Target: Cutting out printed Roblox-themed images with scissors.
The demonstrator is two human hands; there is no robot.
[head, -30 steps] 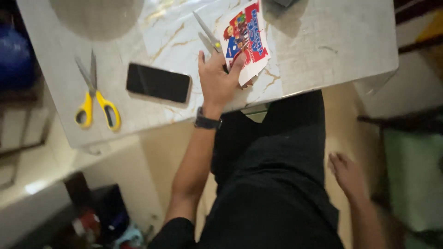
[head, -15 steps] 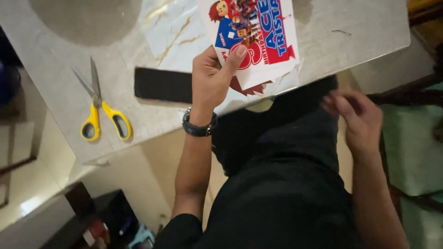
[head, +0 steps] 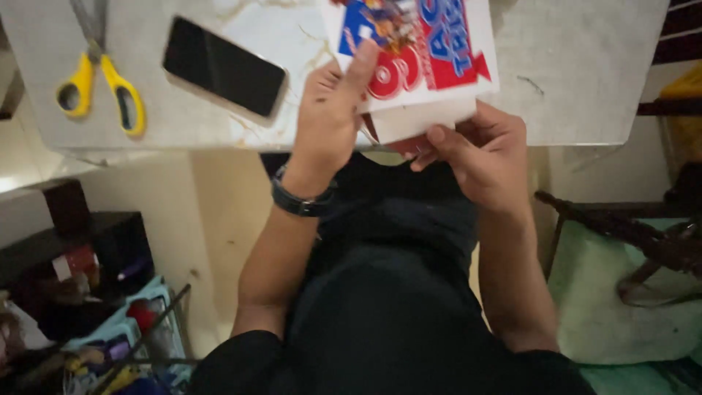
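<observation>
Fingers of my left hand (head: 329, 110) and right hand (head: 479, 150) pinch the printed card packet (head: 417, 66) at the tabletop's (head: 578, 80) near edge. Phone (head: 223, 67) and yellow-handled scissors (head: 102, 77) lie toward its left edge.

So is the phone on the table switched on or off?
It looks off or asleep: the phone lies flat on the table, its screen plain black, nothing lit. Neither hand touches it.

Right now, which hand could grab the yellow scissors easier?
Probably the left hand. The scissors lie on the table far out on its side, past the black phone. The right hand is on the other side, holding the colourful packet by its bottom edge.
</observation>
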